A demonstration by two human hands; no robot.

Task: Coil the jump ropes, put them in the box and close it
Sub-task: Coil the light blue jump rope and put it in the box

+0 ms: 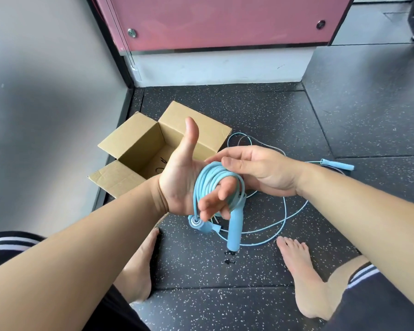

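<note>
A light blue jump rope (209, 181) is wound in a coil around the fingers of my left hand (184, 177), whose palm faces up with the thumb raised. Its two blue handles (234, 231) hang below the coil. My right hand (256, 169) grips the top of the coil from the right. A second light blue jump rope (285, 212) lies loose on the floor, with one handle (338, 164) at the right. The open cardboard box (139, 142) stands on the floor behind my left hand, its flaps spread out.
The floor is dark speckled rubber matting (344, 111). A grey wall (46, 103) runs along the left, close to the box. A pink panel (225, 22) over a white base stands at the back. My bare feet (299, 271) rest on the mat near the loose rope.
</note>
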